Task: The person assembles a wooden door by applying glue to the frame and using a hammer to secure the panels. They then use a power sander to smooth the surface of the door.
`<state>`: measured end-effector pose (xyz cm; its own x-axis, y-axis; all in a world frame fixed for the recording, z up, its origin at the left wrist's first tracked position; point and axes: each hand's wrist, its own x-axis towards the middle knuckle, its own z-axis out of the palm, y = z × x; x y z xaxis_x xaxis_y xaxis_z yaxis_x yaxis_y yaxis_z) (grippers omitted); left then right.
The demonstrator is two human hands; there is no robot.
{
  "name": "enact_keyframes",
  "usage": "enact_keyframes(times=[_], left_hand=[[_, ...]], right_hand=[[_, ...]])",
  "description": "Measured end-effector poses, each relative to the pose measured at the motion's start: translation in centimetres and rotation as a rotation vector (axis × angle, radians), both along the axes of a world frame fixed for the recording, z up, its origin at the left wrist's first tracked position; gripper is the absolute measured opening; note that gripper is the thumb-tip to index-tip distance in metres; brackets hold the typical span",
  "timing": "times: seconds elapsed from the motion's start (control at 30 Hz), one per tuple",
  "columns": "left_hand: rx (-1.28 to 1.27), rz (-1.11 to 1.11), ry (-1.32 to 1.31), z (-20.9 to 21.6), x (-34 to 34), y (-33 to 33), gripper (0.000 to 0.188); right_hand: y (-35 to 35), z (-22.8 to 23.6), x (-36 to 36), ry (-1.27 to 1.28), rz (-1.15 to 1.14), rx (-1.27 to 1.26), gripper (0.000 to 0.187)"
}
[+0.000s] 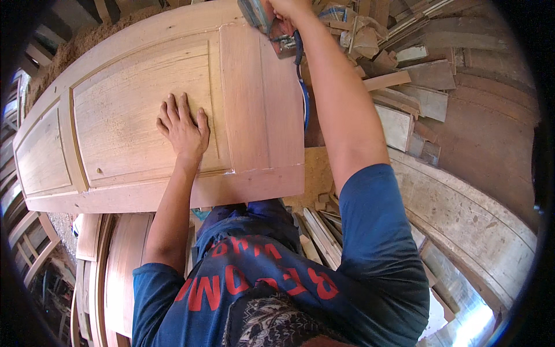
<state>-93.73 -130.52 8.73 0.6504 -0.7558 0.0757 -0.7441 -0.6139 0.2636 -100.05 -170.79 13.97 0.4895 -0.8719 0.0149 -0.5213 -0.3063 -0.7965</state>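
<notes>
So the big thing here is the panelled wooden door (156, 115) lying flat, and it's sticking out past whatever carries it on the near side. You can't see the support at all, so if it's only resting on a couple of points, leaning on it could tip or slide it. The left hand (184, 130) is pressed flat on the raised panel, fingers spread, holding nothing, just pinning the door down. If that palm slips on the dusty wood, the door can skate.

The scrap wood pile (399, 75) sits right beside the far edge, easy to snag an elbow or the cord on. The blue cord (302, 87) hangs along the door's right edge under the right forearm, so it could get dragged into the work.

The right hand (287, 10) is closed on a power sander (257, 14) at the door's top corner, but the frame cuts most of both off, so the grip and the pad contact are hard to judge.
</notes>
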Motion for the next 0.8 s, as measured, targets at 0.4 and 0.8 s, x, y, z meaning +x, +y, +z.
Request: enact_keyframes(times=[0.4, 0.8], left_hand=[[-0.033, 0.005, -0.053, -1.3, 0.5, 0.6, 0.063], [-0.047, -0.011, -0.077, -1.7, 0.5, 0.7, 0.064]], right_hand=[[29.5, 6.6, -19.8, 0.215, -0.024, 0.106, 0.049], [47.6, 10.7, -29.9, 0.29, -0.204, 0.574, 0.027]])
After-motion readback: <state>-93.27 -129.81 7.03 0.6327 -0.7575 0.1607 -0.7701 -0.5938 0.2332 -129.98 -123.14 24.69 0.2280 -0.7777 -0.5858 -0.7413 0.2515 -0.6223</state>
